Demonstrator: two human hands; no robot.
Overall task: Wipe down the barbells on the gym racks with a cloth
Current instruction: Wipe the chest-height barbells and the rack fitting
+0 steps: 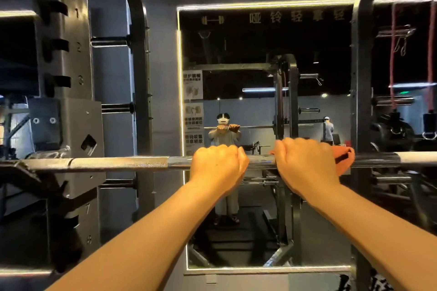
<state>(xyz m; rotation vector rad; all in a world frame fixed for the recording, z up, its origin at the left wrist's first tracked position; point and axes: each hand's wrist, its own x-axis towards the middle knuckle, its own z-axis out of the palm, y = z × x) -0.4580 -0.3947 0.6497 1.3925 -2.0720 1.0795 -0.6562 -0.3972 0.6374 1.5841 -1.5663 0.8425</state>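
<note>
The barbell [118,163] lies across the rack [68,54], its left end resting on the hook. The left hand [216,163] curls round bare steel mid-bar. Just beside it, the right hand [305,160] clamps the cloth [344,156] around the bar. The bar looks heavy and rigid. The soft cloth likely slides best when wrapped snugly.

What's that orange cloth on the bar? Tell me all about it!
The orange cloth looks like soft fabric, bunched and folded over the barbell. The right hand grips it round the bar and hides most of it. A crumpled flap with a dark crease sticks out past the hand's right side, and a small edge peeks out on the other side.
</note>
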